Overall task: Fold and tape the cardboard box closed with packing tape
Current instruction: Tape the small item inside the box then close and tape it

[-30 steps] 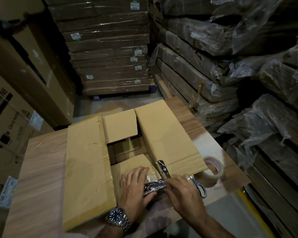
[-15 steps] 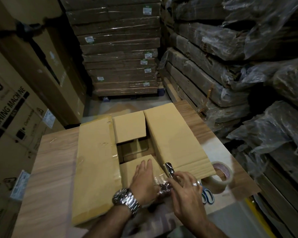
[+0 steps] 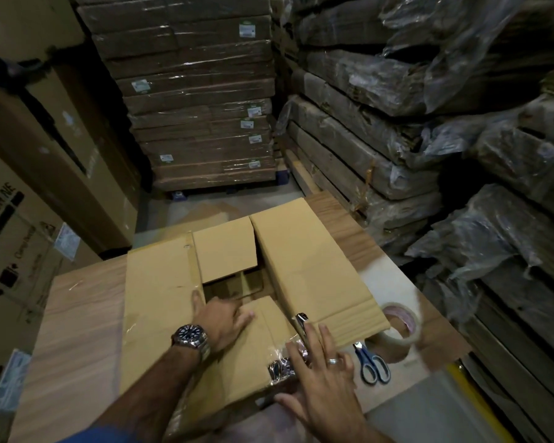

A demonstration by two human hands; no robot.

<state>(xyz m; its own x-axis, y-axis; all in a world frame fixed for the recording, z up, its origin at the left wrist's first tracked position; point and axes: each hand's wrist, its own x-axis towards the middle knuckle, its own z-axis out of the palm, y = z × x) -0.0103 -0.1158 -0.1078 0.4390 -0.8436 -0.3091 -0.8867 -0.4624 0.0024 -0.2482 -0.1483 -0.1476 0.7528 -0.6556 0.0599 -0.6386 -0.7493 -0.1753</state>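
Left hand (image 3: pixel 224 318), grip wide, presses the near flap (image 3: pixel 256 353) of the cardboard box (image 3: pixel 307 266); right hand (image 3: pixel 320 378), grip likewise wide, lies nearer the tape roll (image 3: pixel 397 329), just to its right.

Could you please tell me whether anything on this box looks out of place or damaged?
Yes. A wad of clear tape is crumpled and bunched on the near flap, beside the right hand, instead of lying flat. The scissors also appear to have their tips tucked under the right flap.
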